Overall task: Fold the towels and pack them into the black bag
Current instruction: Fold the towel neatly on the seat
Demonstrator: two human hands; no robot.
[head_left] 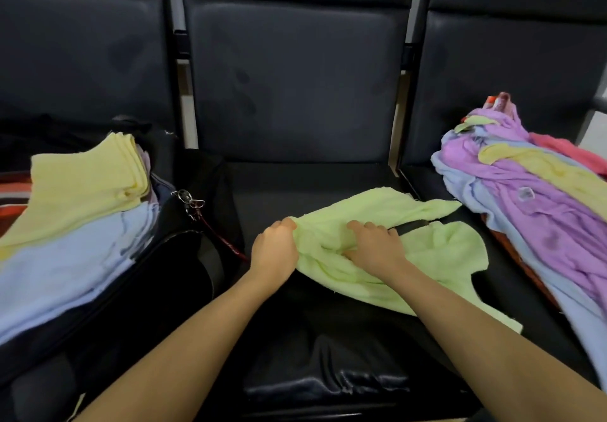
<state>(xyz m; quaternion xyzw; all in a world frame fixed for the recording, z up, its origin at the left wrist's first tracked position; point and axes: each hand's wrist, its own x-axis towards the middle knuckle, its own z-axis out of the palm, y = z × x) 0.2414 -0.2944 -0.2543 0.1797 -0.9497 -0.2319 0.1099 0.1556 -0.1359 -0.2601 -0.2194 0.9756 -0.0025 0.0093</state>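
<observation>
A crumpled light green towel [387, 211] lies on the middle black seat. My left hand [274, 251] grips its left edge. My right hand [376, 246] holds a bunched fold near the towel's middle, fingers curled into the cloth. On the left, the open black bag [170, 257] holds folded towels: a yellow stack [82, 188] on top of light blue ones [65, 264]. On the right seat sits a loose pile of unfolded towels [532, 198] in purple, yellow, light blue and pink.
Three black padded seats with backrests [295, 76] run across the view. A keyring with a red strap [192, 203] hangs at the bag's rim. A dark garment [328, 356] covers my lap below the towel.
</observation>
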